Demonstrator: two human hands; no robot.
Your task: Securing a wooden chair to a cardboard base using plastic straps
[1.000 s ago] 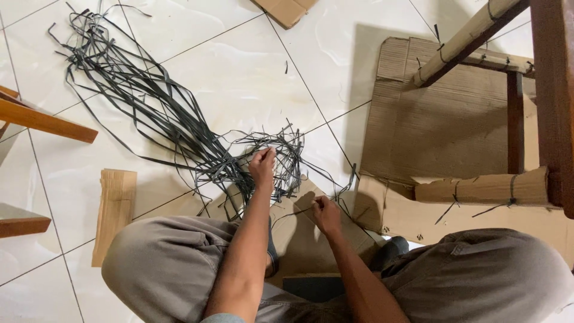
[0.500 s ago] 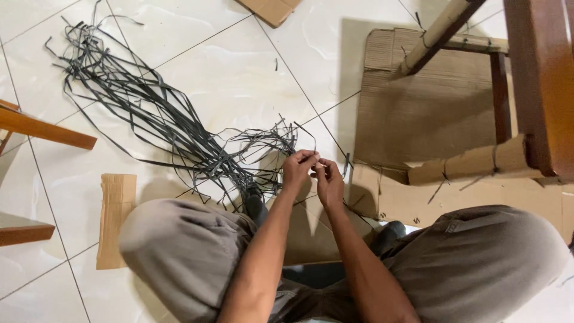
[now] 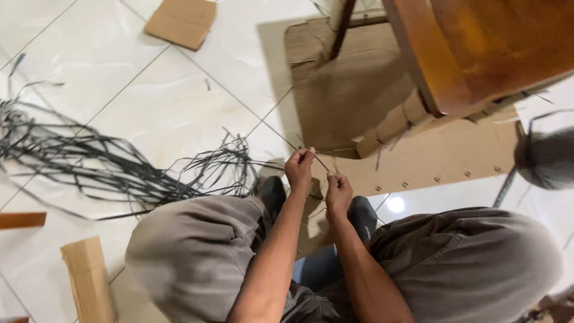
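I sit on a white tiled floor with both knees up. My left hand pinches one thin dark plastic strap at its upper end, just above my right hand, which grips the same strap lower down. The strap runs taut between the two hands. A tangled pile of dark straps spreads over the tiles to the left of my left knee, its nearest loose ends close to my left hand.
A wooden furniture piece with cardboard-wrapped legs stands on flattened cardboard at the upper right. Cardboard scraps lie at the top and bottom left. A wooden bar pokes in from the left edge.
My view has swung right and tilted, so the strap pile slid left. My left hand left the pile and met my right hand; both now hold one strap, the right hand slightly lower.
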